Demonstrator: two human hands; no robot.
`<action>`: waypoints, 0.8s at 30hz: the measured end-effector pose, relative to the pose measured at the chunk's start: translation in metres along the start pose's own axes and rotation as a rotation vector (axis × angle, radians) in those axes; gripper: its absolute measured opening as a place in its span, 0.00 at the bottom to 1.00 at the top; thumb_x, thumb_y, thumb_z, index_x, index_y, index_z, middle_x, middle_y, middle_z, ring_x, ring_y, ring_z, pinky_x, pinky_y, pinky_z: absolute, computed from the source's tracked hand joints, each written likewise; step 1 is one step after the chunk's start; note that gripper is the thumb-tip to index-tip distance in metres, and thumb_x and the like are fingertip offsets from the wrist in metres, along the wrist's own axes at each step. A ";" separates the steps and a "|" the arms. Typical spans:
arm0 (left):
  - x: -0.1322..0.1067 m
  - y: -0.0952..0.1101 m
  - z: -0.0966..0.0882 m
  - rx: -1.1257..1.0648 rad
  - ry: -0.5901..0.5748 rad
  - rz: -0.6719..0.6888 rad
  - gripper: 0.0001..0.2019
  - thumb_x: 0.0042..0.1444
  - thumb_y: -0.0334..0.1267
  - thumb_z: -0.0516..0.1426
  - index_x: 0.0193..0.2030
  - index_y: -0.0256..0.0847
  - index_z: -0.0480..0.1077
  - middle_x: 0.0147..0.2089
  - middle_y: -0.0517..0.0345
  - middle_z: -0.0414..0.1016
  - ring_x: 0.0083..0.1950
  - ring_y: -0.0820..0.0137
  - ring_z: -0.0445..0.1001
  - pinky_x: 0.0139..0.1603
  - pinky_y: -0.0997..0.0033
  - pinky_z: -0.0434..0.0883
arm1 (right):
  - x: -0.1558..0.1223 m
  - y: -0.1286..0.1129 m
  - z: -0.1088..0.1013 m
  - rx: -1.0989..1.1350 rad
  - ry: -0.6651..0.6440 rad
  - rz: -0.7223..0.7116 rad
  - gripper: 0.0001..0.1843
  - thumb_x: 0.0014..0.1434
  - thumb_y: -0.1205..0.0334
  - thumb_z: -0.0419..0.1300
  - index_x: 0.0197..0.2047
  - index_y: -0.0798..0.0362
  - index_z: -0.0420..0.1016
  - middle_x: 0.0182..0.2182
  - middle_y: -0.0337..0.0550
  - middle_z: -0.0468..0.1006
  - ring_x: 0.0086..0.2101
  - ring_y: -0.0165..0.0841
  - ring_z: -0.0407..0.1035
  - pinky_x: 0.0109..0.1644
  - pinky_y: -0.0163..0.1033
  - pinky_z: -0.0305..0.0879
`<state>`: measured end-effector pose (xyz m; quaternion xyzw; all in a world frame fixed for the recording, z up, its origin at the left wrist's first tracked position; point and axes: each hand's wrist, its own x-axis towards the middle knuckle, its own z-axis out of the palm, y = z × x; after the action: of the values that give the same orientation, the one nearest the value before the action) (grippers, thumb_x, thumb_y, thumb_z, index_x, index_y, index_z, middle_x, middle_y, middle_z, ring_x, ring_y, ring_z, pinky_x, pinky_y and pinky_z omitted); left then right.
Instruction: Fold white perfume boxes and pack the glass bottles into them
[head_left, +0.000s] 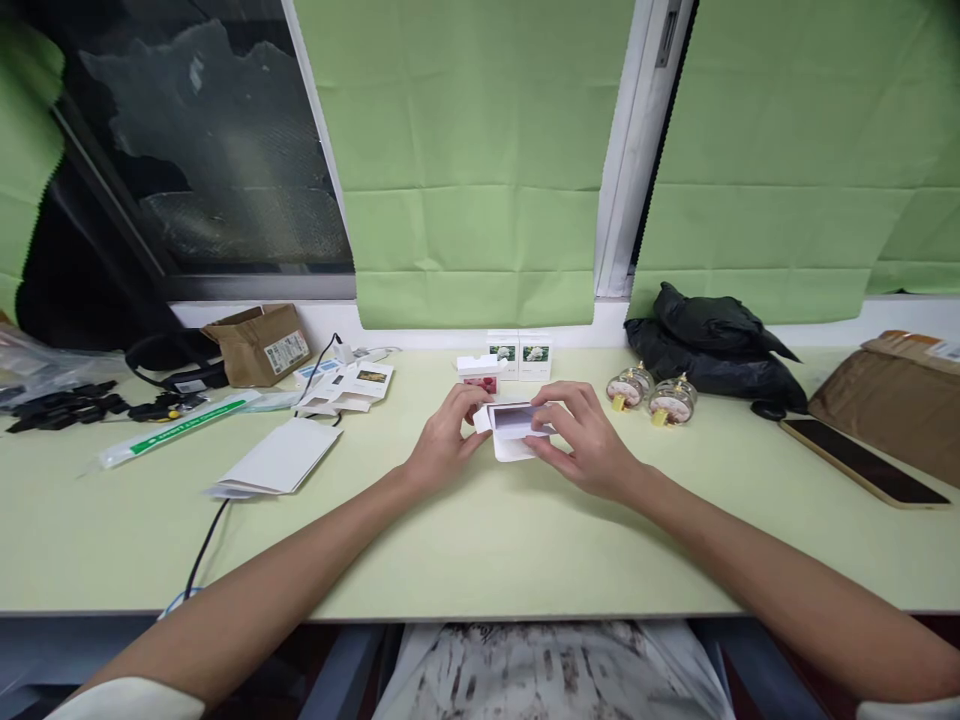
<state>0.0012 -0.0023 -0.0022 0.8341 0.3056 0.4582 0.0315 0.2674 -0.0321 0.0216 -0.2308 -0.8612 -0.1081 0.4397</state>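
Note:
Both my hands hold a small white cardboard box [514,428] with its end flaps open, just above the pale green desk [480,540]. My left hand [448,440] pinches its left flap. My right hand [581,435] grips its right side, fingers over the top. Behind the box stand a small white box with a red picture [481,375] and two upright white boxes with flower pictures [521,356]. Two round glass perfume bottles with gold caps [651,394] lie to the right.
On the left lie flat white card sheets [276,460], several flat unfolded boxes [345,385], a brown paper bag [259,343], a green-and-white tube [176,428] and black cables [64,405]. On the right are a black plastic bag [712,345], a phone [862,462] and a brown parcel [896,395].

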 end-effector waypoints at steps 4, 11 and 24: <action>0.001 0.004 -0.001 -0.030 0.037 -0.070 0.19 0.65 0.29 0.58 0.60 0.47 0.67 0.58 0.50 0.74 0.57 0.62 0.75 0.49 0.64 0.77 | -0.001 0.000 -0.001 0.036 -0.040 -0.001 0.22 0.67 0.52 0.67 0.60 0.44 0.68 0.60 0.54 0.70 0.61 0.51 0.65 0.64 0.62 0.67; 0.001 0.008 0.007 -0.277 0.009 -0.339 0.21 0.66 0.46 0.63 0.63 0.46 0.67 0.60 0.48 0.78 0.52 0.61 0.80 0.43 0.65 0.79 | -0.002 0.003 0.014 0.323 0.123 0.386 0.50 0.60 0.47 0.72 0.74 0.43 0.47 0.67 0.58 0.62 0.62 0.48 0.67 0.61 0.57 0.72; 0.007 -0.005 0.002 -0.038 0.248 -0.357 0.13 0.69 0.47 0.60 0.50 0.45 0.63 0.47 0.56 0.67 0.37 0.71 0.68 0.38 0.68 0.71 | -0.013 0.066 0.035 0.320 0.081 0.787 0.21 0.67 0.46 0.60 0.54 0.52 0.72 0.42 0.45 0.80 0.33 0.36 0.70 0.38 0.41 0.66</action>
<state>0.0031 0.0060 -0.0001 0.7034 0.4412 0.5500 0.0899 0.2820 0.0346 -0.0109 -0.4664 -0.6953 0.1942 0.5112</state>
